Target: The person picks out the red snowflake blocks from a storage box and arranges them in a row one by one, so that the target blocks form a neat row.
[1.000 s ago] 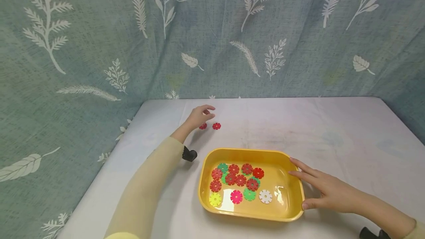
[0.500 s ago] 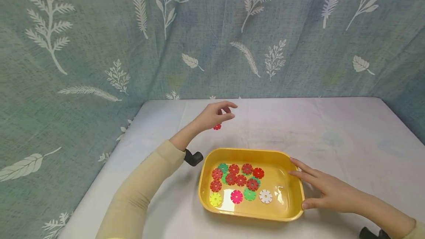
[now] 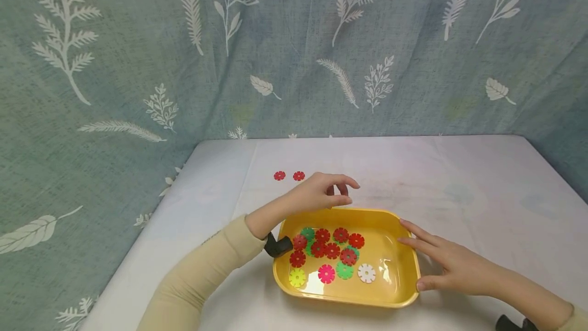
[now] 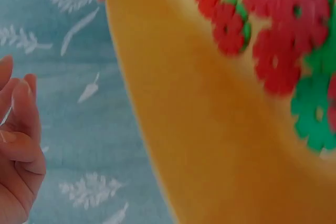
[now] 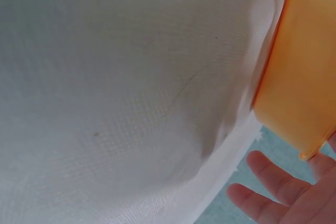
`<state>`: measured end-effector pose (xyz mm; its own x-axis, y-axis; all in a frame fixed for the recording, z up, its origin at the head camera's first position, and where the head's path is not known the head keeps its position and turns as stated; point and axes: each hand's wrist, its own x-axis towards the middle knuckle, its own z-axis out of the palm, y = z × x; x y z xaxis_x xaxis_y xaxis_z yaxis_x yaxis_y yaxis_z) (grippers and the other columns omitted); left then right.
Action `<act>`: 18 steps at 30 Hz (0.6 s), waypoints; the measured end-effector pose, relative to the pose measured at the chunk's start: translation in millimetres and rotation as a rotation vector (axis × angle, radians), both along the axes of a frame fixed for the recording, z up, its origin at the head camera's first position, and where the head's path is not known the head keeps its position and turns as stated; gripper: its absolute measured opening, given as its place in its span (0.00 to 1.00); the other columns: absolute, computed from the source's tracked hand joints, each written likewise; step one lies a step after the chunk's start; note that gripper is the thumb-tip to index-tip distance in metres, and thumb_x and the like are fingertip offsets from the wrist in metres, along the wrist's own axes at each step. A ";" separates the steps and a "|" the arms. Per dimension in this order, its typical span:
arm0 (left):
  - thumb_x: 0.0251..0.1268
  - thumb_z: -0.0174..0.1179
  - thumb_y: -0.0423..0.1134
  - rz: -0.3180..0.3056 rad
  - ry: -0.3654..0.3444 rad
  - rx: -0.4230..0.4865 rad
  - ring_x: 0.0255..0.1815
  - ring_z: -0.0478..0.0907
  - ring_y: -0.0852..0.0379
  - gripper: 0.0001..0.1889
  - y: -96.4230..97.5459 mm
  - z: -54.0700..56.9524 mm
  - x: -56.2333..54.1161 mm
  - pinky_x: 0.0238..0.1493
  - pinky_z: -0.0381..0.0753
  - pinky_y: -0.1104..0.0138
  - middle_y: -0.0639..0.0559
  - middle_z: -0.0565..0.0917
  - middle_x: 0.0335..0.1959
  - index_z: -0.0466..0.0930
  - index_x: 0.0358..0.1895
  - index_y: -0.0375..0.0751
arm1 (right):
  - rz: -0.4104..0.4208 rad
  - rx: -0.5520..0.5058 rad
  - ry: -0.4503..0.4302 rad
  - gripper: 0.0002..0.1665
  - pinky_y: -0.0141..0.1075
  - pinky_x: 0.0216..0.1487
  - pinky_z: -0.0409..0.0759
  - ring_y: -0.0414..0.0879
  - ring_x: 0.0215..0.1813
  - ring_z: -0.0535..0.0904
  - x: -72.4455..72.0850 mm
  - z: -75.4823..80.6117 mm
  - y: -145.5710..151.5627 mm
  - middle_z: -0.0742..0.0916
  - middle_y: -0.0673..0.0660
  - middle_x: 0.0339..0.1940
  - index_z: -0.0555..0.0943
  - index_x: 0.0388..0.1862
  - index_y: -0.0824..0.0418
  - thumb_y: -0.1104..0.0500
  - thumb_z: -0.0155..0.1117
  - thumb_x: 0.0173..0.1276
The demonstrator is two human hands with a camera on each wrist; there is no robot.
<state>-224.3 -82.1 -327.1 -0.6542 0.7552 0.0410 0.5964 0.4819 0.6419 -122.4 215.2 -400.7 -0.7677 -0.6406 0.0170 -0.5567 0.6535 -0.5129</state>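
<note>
A yellow plastic tray (image 3: 349,298) stands on the table with several flower-shaped notched discs in it, mostly red ones (image 3: 318,249), plus green ones (image 3: 344,270), a yellow one (image 3: 297,278), a pink one (image 3: 326,274) and a white one (image 3: 366,273). My left hand (image 3: 319,191) hovers over the tray's far rim, fingers loosely bent and nothing between them; the left wrist view shows the same hand (image 4: 18,156) beside the rim. My right hand (image 3: 459,264) rests against the tray's right end, fingertips on the rim, thumb at its side.
Two red discs (image 3: 279,175) lie side by side on the white-covered table (image 3: 482,208), beyond the tray and to its left. A patterned blue-green cloth (image 3: 294,86) hangs behind the table and along its sides. Dark wrist mounts (image 3: 277,245) sit on both arms.
My left hand has come away from the two red discs, rightward and then back toward me, to the tray's far rim. The two discs show fully again. The right hand and tray have stayed put.
</note>
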 end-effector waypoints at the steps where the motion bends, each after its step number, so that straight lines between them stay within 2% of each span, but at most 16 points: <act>1: 0.62 0.58 0.40 -0.009 -0.012 -0.018 0.20 0.70 0.60 0.17 2.5 -2.2 2.8 0.27 0.75 0.74 0.53 0.80 0.36 0.75 0.55 0.45 | -0.002 -0.005 -0.013 0.41 0.56 0.45 0.77 0.64 0.63 0.66 -0.1 0.4 0.0 0.55 0.48 0.74 0.67 0.65 0.50 0.40 0.65 0.53; 5: 0.62 0.59 0.41 -0.051 -0.053 -0.106 0.22 0.70 0.61 0.17 11.6 -12.2 10.3 0.27 0.74 0.76 0.56 0.81 0.36 0.76 0.54 0.46 | -0.007 -0.017 -0.052 0.41 0.59 0.45 0.76 0.67 0.63 0.65 0.0 1.4 0.0 0.54 0.47 0.75 0.66 0.66 0.50 0.41 0.65 0.54; 12: 0.60 0.60 0.42 -0.172 -0.028 -0.341 0.27 0.74 0.66 0.18 25.4 -34.7 16.3 0.33 0.72 0.80 0.58 0.82 0.34 0.75 0.54 0.45 | 0.006 0.019 0.021 0.41 0.51 0.43 0.79 0.62 0.62 0.69 1.1 0.7 1.3 0.54 0.47 0.74 0.66 0.66 0.49 0.41 0.65 0.54; 14: 0.59 0.61 0.42 -0.166 -0.016 -0.411 0.27 0.74 0.66 0.19 28.1 -43.0 16.7 0.32 0.72 0.79 0.60 0.81 0.31 0.75 0.54 0.46 | 0.006 0.025 0.031 0.41 0.50 0.43 0.79 0.62 0.61 0.69 1.5 0.7 1.0 0.54 0.47 0.74 0.66 0.66 0.49 0.40 0.65 0.54; 18: 0.58 0.62 0.44 -0.106 0.012 -0.529 0.27 0.73 0.67 0.19 32.0 -56.3 16.7 0.33 0.72 0.78 0.60 0.80 0.29 0.76 0.53 0.48 | 0.018 0.021 0.028 0.41 0.50 0.43 0.79 0.62 0.61 0.69 1.6 1.8 -0.3 0.53 0.46 0.75 0.65 0.66 0.49 0.41 0.65 0.54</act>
